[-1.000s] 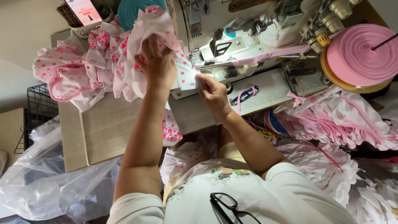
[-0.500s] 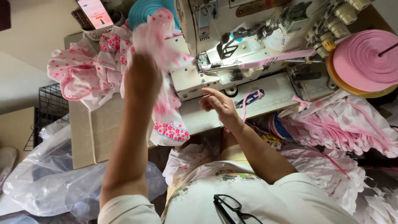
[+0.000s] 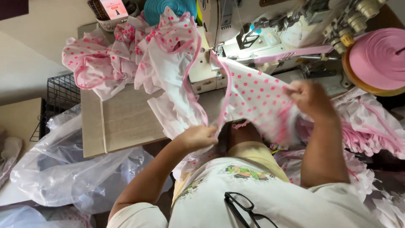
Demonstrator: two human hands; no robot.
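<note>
I'm holding the dotted fabric piece stretched between both hands, above my lap and in front of the sewing machine. My left hand is sitting low and close to my chest, forearm angling up from the lower left, fingers pinching closed on the pink-bound edge. My right hand is sitting higher and further out, blurred, fist closing on the far corner of the same piece. The pink trim edge is running up from my left hand toward the machine. The cloth is touching the machine bed edge. A pile of finished pieces is lying at the table's left end. Bare tabletop is showing just left of my left hand. The pink tape roll is sitting right of my right hand, near it. Plastic bags are lying below the table edge.
</note>
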